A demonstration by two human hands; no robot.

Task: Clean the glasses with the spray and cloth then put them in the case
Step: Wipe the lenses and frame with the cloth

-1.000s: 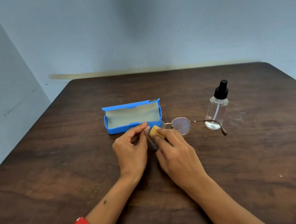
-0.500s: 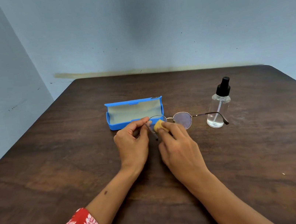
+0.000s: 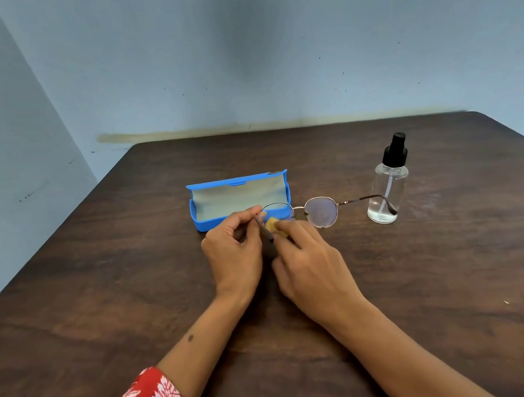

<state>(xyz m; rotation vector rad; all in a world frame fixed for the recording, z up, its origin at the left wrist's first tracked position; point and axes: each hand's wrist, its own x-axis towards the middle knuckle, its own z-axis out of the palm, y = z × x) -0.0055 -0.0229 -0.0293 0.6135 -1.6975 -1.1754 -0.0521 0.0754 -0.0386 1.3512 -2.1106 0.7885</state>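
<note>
Dark wood table (image 3: 437, 273) under my arms: my left hand (image 3: 234, 257) pinches the glasses (image 3: 321, 212) by their left rim, my right hand (image 3: 313, 269) pinches the cloth (image 3: 273, 223) against that lens. Beyond, case (image 3: 240, 198) lies open, spray (image 3: 389, 185) upright; pressing hard could bend the thin frame.

On the dark wooden table (image 3: 437, 273), the left hand (image 3: 233, 254) pinches the glasses (image 3: 321, 212) at their left hinge while the right hand (image 3: 313, 269) presses a yellow cloth (image 3: 271, 223) against the left lens. The open blue case (image 3: 240, 198) lies just behind; the spray bottle (image 3: 388, 190) stands to the right.
</note>
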